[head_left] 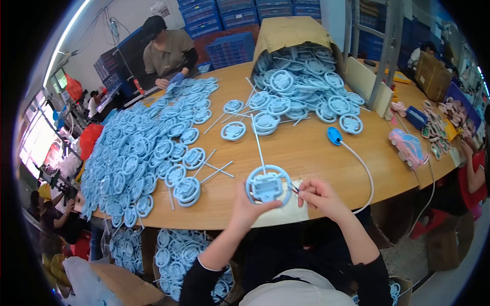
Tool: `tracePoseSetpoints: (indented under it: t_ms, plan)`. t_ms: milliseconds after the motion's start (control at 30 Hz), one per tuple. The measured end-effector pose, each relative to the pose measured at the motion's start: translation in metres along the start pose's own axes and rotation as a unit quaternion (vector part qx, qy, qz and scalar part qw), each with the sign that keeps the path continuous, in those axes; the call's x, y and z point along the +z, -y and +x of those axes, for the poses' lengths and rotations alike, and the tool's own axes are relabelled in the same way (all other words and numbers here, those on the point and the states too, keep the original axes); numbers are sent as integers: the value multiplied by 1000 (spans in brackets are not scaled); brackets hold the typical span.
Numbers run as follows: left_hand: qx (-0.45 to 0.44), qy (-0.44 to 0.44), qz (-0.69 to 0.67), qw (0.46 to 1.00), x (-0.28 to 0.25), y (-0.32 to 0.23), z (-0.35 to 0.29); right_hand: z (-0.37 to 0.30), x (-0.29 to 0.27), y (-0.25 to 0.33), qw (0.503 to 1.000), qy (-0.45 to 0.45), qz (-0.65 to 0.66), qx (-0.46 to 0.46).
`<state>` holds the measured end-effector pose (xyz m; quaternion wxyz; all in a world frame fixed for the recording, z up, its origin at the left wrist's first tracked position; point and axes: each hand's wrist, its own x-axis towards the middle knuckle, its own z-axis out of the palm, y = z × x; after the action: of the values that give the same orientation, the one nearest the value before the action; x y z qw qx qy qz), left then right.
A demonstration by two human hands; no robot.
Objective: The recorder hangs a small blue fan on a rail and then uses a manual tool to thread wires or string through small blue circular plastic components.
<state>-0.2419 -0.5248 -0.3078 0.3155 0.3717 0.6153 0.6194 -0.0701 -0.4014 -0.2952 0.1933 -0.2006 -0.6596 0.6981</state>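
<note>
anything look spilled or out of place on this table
Yes. The cardboard box at the far side lies tipped on its side, and blue plastic wheels have spilled out of its mouth across the wooden table. The left hand holds one wheel.

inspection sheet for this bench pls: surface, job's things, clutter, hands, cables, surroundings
Surface: round wooden table, mostly covered with parts.
Job's things: blue toy steering wheel with a thin white stem, held in the left hand; right hand pinches at its right rim, what it holds too small to tell.
Clutter: big heap of blue wheels at left; tipped cardboard box spilling more wheels; pink toy car.
Hands: both bare, both closed on the wheel.
Cables: white cable from a blue oval device, running off the table edge.
Surroundings: co-worker across the table; blue crates behind; wheels in a bin under the table.
</note>
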Motion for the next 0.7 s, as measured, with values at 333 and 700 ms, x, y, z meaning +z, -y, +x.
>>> tracePoseSetpoints:
  t_ms: [333,700]
  plan:
    - [40,17,136,990,3,29,-17,14,7,13,983,43,-101,149]
    - [-104,98,-29,989,25,25,2,52,-20,1,968,60,-124,210]
